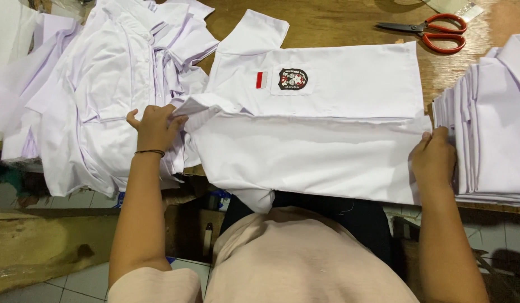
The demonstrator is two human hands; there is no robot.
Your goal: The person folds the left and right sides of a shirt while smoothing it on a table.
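A white shirt (327, 134) lies flat across the near edge of a wooden table (338, 25), its front up, its collar toward the person's left; a pocket with a dark crest patch (293, 79) and a small red-and-white flag patch (261, 79) shows on the far half; one short sleeve (254, 31) points away across the table; the near edge overhangs the table toward the person's lap.

The left hand (153, 126) sits at the collar end; fingers curled closed on the fabric at the collar; a thin dark band (149, 152) circles the wrist. The right hand (433, 157) sits at the hem end; fingers are tucked under or behind the cloth; the grip appears closed on the hem, though the fingertips are hidden. The shirt is spread between the two hands.

To the left, touching the collar end, lies a loose heap (108, 84) of white shirts, unfolded and crumpled. To the right, just beside the right hand, stands a neat stack (495, 123) of folded white shirts. Red-handled scissors (433, 31) lie at the far side of the table, well apart from both hands, blades shut. A tiled floor (91, 278) shows below the table edge.
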